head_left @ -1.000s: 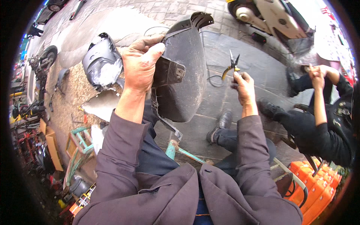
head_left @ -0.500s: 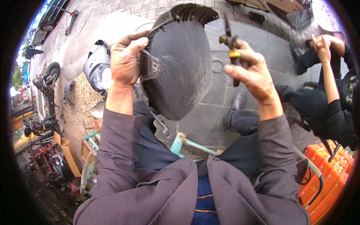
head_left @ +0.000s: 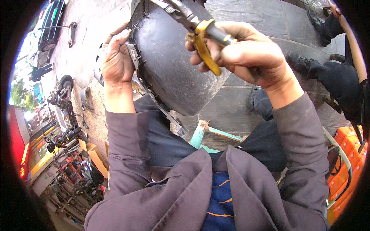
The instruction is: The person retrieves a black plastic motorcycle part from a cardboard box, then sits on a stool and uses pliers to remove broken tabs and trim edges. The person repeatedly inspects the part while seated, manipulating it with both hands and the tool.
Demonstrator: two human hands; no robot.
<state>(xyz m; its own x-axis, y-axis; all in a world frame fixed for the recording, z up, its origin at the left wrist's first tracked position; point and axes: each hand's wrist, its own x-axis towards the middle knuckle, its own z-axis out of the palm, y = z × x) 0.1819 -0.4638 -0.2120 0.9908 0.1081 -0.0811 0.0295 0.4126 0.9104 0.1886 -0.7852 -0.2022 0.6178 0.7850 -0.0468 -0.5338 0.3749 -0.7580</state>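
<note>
My left hand is closed around the left rim of a curved black plastic panel. The panel's face is smooth and scuffed, and a row of small tabs and clips runs along that rim. It is tilted above my knees, its top running out of the picture. In my right hand is a pair of pliers with long metal jaws and black-and-yellow handles. The jaws point up and left across the upper part of the panel; whether the tips touch it I cannot tell.
Below the panel stands a worn turquoise frame between my legs. On the right sit another person's dark-trousered leg and an orange crate. A motorbike, a cardboard box and a parked car are at the left.
My right hand has brought the pliers left and up, from beside the panel to over it. The panel has tilted, and my left hand has shifted slightly left with it.
</note>
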